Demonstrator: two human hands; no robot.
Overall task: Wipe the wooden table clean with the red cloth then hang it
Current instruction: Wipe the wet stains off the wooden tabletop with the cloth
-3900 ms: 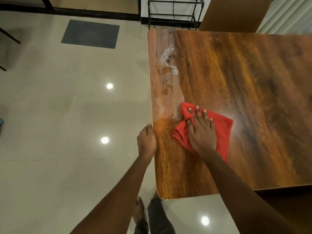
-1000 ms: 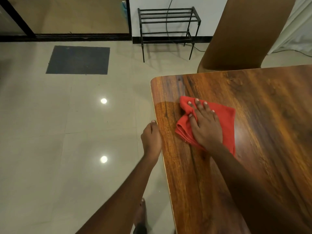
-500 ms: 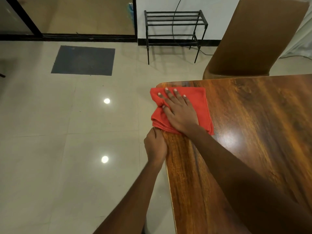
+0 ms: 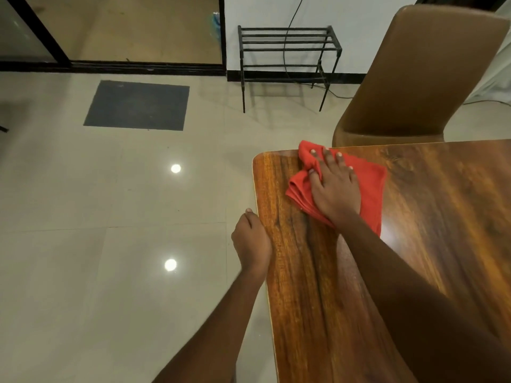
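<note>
Wiping step in hand; right hand [image 4: 336, 189] lies flat on the red cloth [image 4: 372, 186], fingers straight and a little spread, pressing down rather than gripping; thumb sits against a fold on the left side of the cloth; cloth is bunched and folded, lying on the table [image 4: 442, 230] close to its far left corner, one lump reaching the far edge; left hand [image 4: 252, 241] is against the table's left edge, thumb up by the rim, fingers out of sight below, so cannot tell whether they hold the edge or only rest there; tabletop near the cloth looks glossy, no marks plain to see; brown chair [image 4: 431, 73] stands just beyond the far edge; black metal rack [image 4: 287, 51] stands by the far wall, dark mat [image 4: 137, 105] on the tiled floor to the left; judgement: wiping is late, corner nearly covered; next move calls for gathering the cloth in the fingers, lifting it, then carrying it to somewhere to hang, perhaps the rack.
</note>
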